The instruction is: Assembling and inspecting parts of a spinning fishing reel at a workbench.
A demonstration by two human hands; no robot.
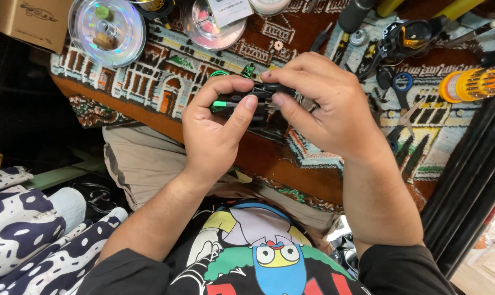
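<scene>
Both of my hands hold a small black fishing reel (258, 97) with bright green parts, just above a patterned rug. My left hand (214, 128) pinches its left end, thumb on the front and forefinger over the top near the green piece. My right hand (326, 106) wraps over the right end and hides most of the reel body. A loose green ring (219, 74) and a small green part (248, 70) lie on the rug just behind the reel.
The patterned rug (165, 82) covers a low table. On it lie clear line spools (106, 30), a black and gold reel (408, 38), blue-handled scissors (401, 87), pliers (319, 39), a small gear (278, 45) and a yellow screwdriver set (471, 84). Dark rods (471, 169) lean at right. A cardboard box (26, 19) sits at top left.
</scene>
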